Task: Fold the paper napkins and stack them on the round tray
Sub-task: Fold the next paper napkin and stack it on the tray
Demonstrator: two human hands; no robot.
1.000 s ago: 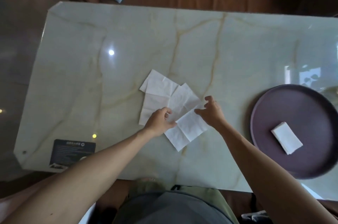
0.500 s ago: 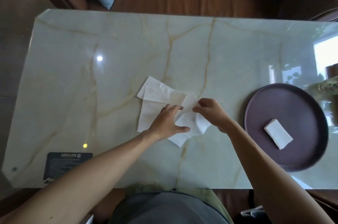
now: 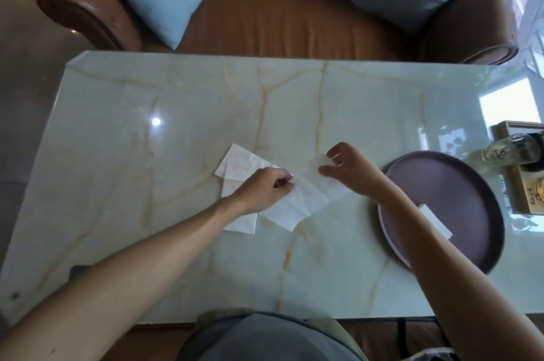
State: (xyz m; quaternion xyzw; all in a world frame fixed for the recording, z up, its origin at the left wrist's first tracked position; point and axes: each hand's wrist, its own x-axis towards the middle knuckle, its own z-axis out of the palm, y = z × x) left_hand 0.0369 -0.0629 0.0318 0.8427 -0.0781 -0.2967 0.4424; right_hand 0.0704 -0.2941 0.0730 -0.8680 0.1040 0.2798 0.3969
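Head view: both hands hold one white napkin (image 3: pixel 306 198) in the middle of the marble table (image 3: pixel 147 154). The left hand (image 3: pixel 262 190) pinches its left edge. The right hand (image 3: pixel 350 172) pinches its top corner, at about 1 o'clock from the left hand. More napkins (image 3: pixel 241 166) lie under the left hand. The round tray (image 3: pixel 459 184) sits at 3 o'clock, with a folded napkin (image 3: pixel 435 222) on it, partly hidden by the right arm.

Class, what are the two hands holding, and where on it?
One paper napkin: left hand pinches its left edge, right hand its far right corner.
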